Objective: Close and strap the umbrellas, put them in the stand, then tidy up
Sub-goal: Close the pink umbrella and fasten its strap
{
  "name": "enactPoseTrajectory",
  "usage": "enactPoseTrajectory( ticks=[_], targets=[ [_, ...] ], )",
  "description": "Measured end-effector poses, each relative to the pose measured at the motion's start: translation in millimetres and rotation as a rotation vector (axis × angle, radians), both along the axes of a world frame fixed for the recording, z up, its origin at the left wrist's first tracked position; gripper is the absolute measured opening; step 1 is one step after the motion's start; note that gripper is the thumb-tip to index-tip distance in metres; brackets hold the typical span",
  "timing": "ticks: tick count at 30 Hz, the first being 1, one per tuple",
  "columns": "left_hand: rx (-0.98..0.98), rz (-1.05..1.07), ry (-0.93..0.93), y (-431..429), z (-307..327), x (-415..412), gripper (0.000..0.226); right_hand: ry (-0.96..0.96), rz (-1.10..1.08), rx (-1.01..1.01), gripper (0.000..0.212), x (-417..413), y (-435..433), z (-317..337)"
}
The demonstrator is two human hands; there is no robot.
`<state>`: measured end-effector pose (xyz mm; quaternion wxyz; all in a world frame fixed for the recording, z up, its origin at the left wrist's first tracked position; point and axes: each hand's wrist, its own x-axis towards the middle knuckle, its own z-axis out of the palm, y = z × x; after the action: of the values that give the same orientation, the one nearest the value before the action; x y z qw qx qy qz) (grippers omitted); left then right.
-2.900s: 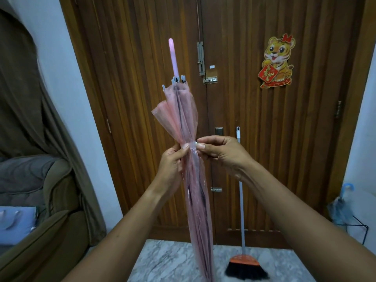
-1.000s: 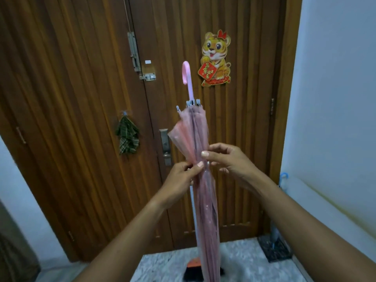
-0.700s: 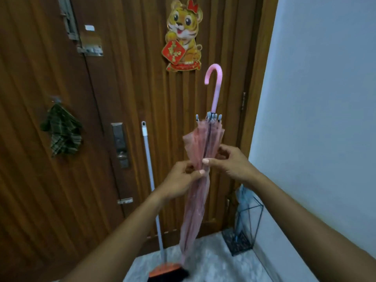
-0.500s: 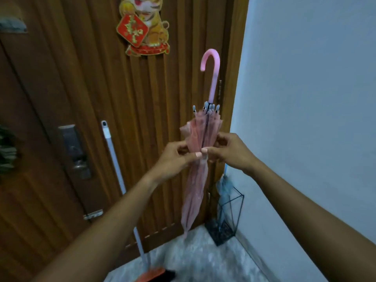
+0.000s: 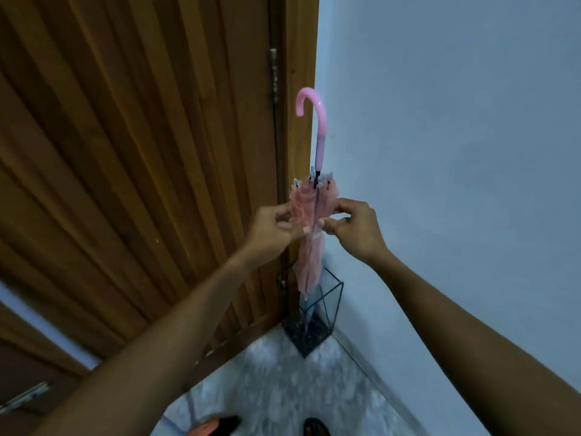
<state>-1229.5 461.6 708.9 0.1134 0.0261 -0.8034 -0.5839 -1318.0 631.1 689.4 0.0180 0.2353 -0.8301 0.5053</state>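
Note:
A closed pink see-through umbrella [image 5: 309,259] hangs upright, its hooked pink handle [image 5: 317,121] on top and its tip pointing down over a black wire umbrella stand [image 5: 333,305] in the corner. My left hand [image 5: 273,229] grips the bunched canopy from the left. My right hand [image 5: 353,229] pinches the canopy at the strap from the right. The tip hovers at the stand's upper rim. Whether another umbrella stands inside is hidden behind the pink one.
A ribbed wooden door [image 5: 141,152] fills the left half. A pale wall [image 5: 456,152] runs along the right and meets the door frame at the stand. Below is marble floor [image 5: 283,388], with an orange and black broom head [image 5: 213,427] at the bottom edge.
The view has swung right and down, from the door's middle to the corner. The umbrella has travelled with both hands to above the wire stand. Both hands keep their hold on the canopy.

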Motion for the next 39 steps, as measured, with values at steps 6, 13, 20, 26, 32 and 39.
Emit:
enactPoseTrajectory(
  ticks=[6, 13, 20, 26, 32, 39],
  targets=[
    [-0.017, 0.097, -0.275, -19.5, -89.3, -110.9, 0.009, -0.099, 0.017, 0.137, 0.013, -119.0, -24.2, -96.2],
    [0.101, 0.230, -0.500, -33.9, -212.7, -168.6, 0.011, -0.307, 0.087, 0.301, 0.018, -181.4, -64.3, -237.9],
    [0.065, 0.286, -0.633, -46.1, -343.2, -198.1, 0.028, -0.467, 0.094, 0.306, 0.013, -200.8, -83.3, -361.8],
    [-0.045, 0.353, -0.687, -48.7, -408.5, -202.5, 0.009, -0.562, 0.131, 0.395, 0.018, -206.1, -93.2, -432.5],
    [-0.024, 0.390, -0.717, -50.2, -436.3, -205.4, 0.008, -0.582, 0.099, 0.386, 0.018, -208.6, -96.6, -461.7],
    [0.044, 0.370, -0.752, -53.9, -439.3, -210.0, 0.017, -0.510, -0.047, 0.403, 0.024, -197.3, -101.1, -460.4]
  ],
)
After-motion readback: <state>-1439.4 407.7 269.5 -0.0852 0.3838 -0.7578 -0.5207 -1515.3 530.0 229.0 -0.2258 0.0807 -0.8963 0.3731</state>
